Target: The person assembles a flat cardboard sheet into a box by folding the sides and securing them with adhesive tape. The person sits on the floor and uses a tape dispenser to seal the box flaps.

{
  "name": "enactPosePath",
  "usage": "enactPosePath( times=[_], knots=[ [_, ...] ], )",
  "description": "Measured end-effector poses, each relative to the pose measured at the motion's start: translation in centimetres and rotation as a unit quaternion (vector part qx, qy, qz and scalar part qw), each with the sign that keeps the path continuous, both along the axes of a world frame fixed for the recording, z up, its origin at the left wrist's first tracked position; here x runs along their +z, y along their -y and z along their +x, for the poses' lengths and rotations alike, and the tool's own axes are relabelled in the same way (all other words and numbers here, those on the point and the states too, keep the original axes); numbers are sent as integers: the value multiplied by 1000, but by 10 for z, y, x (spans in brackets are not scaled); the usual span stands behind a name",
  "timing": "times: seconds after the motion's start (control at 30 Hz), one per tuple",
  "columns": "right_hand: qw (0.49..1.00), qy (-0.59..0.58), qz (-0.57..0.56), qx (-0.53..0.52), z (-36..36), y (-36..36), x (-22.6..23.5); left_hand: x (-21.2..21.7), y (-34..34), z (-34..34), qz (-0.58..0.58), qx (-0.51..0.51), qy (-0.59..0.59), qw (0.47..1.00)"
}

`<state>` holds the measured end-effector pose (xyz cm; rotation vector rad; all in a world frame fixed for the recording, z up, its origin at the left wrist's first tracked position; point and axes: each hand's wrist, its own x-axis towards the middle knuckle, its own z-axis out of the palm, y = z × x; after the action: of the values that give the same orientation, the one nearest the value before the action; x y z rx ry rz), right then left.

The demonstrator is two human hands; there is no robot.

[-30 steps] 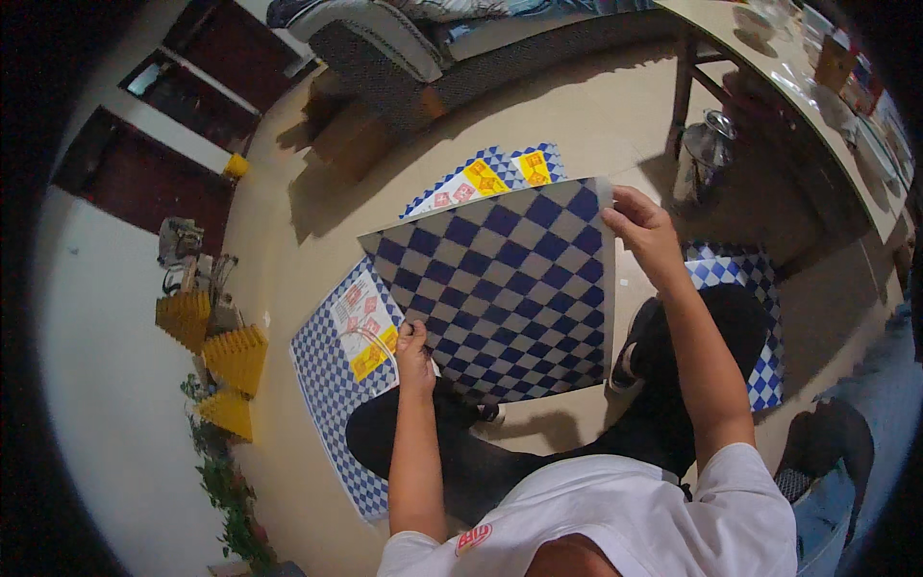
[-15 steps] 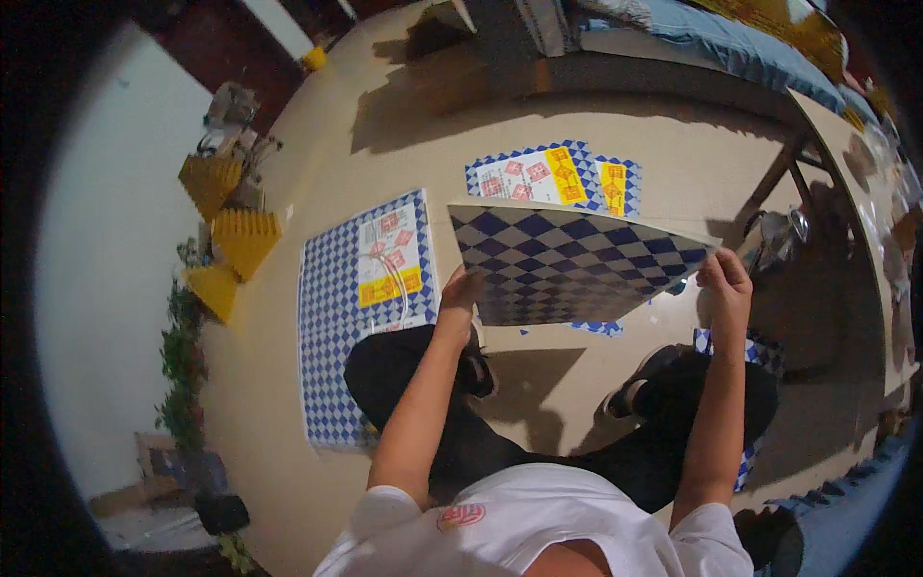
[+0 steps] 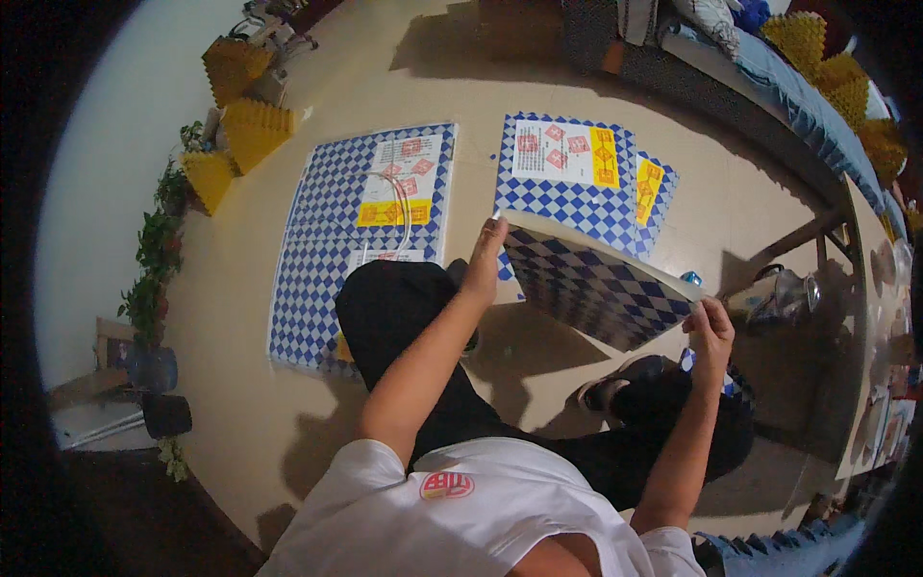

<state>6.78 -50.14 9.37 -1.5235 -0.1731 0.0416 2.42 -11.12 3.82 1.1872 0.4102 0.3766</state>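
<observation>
A round red printed emblem (image 3: 448, 485) marked the white T-shirt (image 3: 361, 510). The bare left hand (image 3: 486, 258) and bare right hand (image 3: 710, 330), apart, gripped opposite ends of a flat blue-and-grey diamond-checked panel (image 3: 588, 287), tilted above the beige floor (image 3: 231, 317). Beyond lay flat blue-and-white checked pieces (image 3: 567, 199), their white-and-yellow labels (image 3: 553, 151) bearing red diamonds and illegibly small print.

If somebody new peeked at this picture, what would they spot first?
Probably the blue-and-grey checkered panel in the middle, held up at its left end by the left hand and at its right end by the right hand. Next might come the big, flat blue-and-white checkered package on the floor to the left, then the bright yellow zigzag-edged pieces at the upper left.
</observation>
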Motion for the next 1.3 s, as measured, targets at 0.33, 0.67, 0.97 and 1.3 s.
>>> enactPosePath(
  times=[0.33,0.67,0.97,1.3],
  knots=[
    [998,-36,9,-46,-18,-14,-3,12,2,-19,-47,-60,26,997],
    [994,-63,4,-93,-24,-14,-3,17,2,-20,-24,-57,26,998],
    [988,-113,-2,-110,-17,-7,-21,25,3,-20,-1,-104,16,994],
    [996,13,80,-23,-44,-17,13,45,6,-46,-37,-43,155,986]
  ],
)
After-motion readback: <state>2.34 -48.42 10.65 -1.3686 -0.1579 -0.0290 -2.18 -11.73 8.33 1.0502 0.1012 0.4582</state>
